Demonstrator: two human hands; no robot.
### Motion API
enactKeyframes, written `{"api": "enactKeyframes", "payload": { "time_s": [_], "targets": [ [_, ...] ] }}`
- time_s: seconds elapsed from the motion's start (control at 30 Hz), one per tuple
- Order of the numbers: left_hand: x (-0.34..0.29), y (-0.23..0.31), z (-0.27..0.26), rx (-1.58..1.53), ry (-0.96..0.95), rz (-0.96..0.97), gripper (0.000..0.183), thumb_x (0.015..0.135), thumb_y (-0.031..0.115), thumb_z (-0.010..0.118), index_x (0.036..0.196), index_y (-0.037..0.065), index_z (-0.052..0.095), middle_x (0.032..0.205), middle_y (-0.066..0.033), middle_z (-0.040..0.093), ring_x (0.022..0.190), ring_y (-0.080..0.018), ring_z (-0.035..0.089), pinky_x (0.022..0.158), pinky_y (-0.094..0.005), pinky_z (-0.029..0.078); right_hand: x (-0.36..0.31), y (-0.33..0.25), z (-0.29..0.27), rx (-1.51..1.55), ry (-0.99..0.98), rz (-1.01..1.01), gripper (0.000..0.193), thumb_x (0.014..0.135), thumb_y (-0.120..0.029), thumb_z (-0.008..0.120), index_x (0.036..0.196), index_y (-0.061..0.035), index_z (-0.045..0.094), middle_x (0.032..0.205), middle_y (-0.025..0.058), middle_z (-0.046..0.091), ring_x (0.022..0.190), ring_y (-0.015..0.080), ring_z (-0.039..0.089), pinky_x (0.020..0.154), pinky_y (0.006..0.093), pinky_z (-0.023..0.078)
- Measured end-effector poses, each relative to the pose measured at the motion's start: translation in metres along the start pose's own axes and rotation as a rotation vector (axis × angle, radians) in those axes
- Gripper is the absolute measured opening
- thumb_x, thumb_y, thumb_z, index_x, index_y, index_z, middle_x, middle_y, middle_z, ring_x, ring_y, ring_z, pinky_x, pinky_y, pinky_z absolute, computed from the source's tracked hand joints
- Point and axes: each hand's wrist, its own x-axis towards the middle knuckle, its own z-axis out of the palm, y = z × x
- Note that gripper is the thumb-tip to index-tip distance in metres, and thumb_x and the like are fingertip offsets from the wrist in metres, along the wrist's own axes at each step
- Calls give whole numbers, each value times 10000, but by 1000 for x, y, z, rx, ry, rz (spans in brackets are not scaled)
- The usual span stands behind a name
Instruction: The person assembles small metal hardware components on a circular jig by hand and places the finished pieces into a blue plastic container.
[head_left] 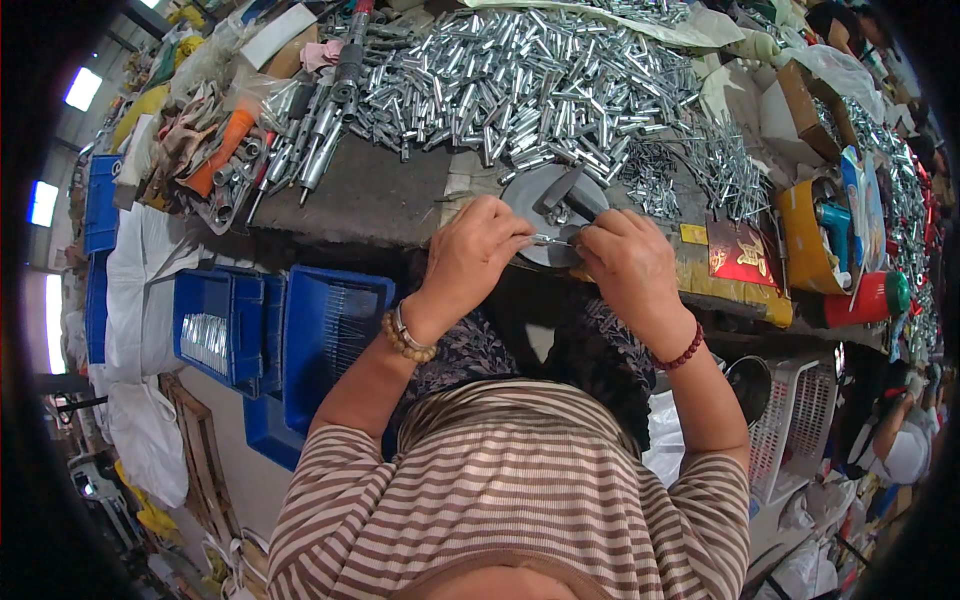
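I'd steady that slim metal piece (543, 240) level in the left hand (468, 250)'s closed pinch, though can't tell if the bunched right hand (634, 262) grips it too.

We record a large gold character (752, 251) printed on a red card (728, 264) at the workbench's (375, 190) front edge, with smaller gold marks too small to read.
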Motion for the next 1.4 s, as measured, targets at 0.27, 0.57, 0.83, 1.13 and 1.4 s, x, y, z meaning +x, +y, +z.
{"api": "enactKeyframes", "payload": {
  "time_s": [0.27,0.57,0.83,1.13,1.4],
  "targets": [
    [3,4,3,-25,-31,-11,87,879,138,769,962,111,763,924,-49,626,857,-265,668,738,-400,529,3,6,6,48,-24,32,91,749,-79,737,828,-103,698,838,57,600,848,282,633,767,415,503],
    [1,3,0,-4,-26,32,119,868,38,768,987,52,762,916,-83,619,820,-252,646,715,-364,520,-9,0,1,164,109,49,135,775,-90,782,896,-94,722,879,83,630,872,296,646,764,421,509],
    [1,1,1,-33,-27,8,105,865,71,770,968,72,756,940,-68,630,844,-278,663,737,-404,530,-49,88,-29,48,195,604,187,834,-100,769,984,-18,694,948,149,662,880,371,668,759,439,528],
    [-1,-1,1,-29,0,55,129,865,22,760,991,52,758,936,-83,623,816,-259,654,708,-366,519,-38,110,-27,48,53,580,199,847,-116,766,998,-23,675,987,143,658,926,401,654,770,461,517],
    [-1,-5,3,-22,30,63,104,872,105,764,975,95,769,933,-69,619,820,-277,657,717,-393,522,-19,70,-30,8,133,403,145,888,-80,724,980,-11,637,980,171,642,929,409,637,764,460,509]
  ]
}}
